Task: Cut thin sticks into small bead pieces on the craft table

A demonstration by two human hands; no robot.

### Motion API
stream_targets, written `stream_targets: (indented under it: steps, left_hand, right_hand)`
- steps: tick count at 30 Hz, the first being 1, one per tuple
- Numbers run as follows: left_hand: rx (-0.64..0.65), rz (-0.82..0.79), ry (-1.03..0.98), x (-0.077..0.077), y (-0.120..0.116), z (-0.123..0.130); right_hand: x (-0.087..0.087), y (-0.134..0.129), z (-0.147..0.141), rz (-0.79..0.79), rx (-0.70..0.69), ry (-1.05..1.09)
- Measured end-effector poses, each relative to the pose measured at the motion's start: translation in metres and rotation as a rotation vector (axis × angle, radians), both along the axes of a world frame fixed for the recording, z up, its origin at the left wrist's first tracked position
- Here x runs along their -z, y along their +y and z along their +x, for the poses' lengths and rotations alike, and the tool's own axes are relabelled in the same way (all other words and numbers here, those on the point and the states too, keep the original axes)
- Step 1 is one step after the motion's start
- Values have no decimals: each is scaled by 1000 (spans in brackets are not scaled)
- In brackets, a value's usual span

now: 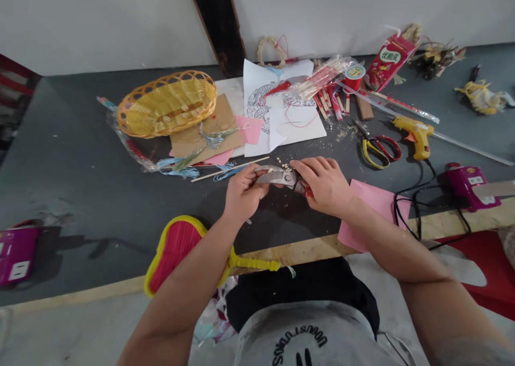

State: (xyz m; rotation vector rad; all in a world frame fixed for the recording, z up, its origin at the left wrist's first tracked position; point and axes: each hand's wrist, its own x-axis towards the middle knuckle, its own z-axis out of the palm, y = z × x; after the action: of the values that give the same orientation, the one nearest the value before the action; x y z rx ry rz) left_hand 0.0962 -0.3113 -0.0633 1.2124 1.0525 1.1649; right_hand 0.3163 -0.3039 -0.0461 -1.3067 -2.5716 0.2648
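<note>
My right hand [322, 184] is wrapped round the red handles of a pair of pruning shears [287, 178], whose curved metal blades point left. Close to the blade tips, my left hand [243, 191] is closed in a pinch; what its fingers hold is too small to make out. Small pale cut bits [284, 165] lie scattered on the dark table just beyond the shears. A thin wooden stick [229, 169] rests behind my left hand, beside blue tassels [183, 170]. Under my left forearm is a pink and yellow fan-shaped piece [177, 242] with a yellow handle.
A yellow wicker basket [169, 108] stands at the back left, near printed paper sheets [257, 135]. To the right lie scissors [380, 150], a yellow glue gun [416, 135] with a black cord, and pink paper [376, 199]. A red drink carton [390, 63] leans behind.
</note>
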Motion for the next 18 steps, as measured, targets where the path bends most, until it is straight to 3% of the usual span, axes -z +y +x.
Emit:
stream_targets:
  steps: [12,18]
  left_hand:
    - [36,-6,-25,1,0,0]
    - [-77,46,-8,5,3,0]
  right_hand:
    - [-1,-1,-1,-92,17,-37]
    - [0,1,-3,-23,49,-29]
